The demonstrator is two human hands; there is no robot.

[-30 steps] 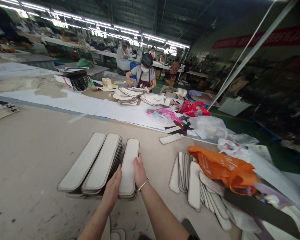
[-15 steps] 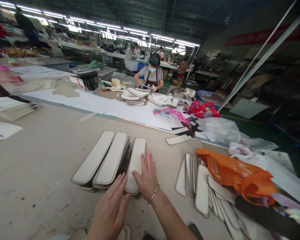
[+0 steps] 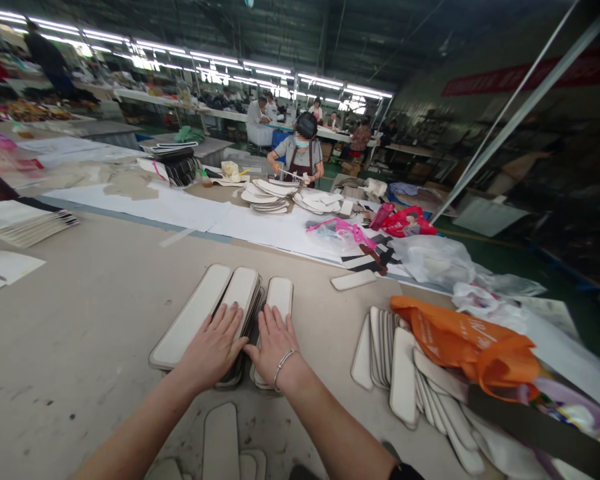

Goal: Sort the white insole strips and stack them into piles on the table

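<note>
Three stacks of long white panels with rounded corners and dark edges lie side by side on the beige table. My left hand (image 3: pixel 213 347) rests flat, fingers spread, on the middle stack (image 3: pixel 243 287). On the right stack (image 3: pixel 281 293) lies my right hand (image 3: pixel 275 343), its fingers stretched out and a bracelet on the wrist. The thumbs nearly meet over the gap between these two stacks. To the left is the third stack (image 3: pixel 193 317), partly behind my left hand. Both hands cover the near parts of the panels beneath them.
Fanned panels (image 3: pixel 405 380) and an orange bag (image 3: pixel 470 340) lie at the right. A single panel (image 3: pixel 353 280) is farther back. More panels (image 3: pixel 221 440) lie near the front edge. Across the table, a person (image 3: pixel 303 153) handles pieces behind white stacks (image 3: pixel 267 193).
My left hand has moved forward and up onto the middle stack. My right hand has shifted slightly left, lying flatter on the right stack. Panels near the front edge are now more visible.
</note>
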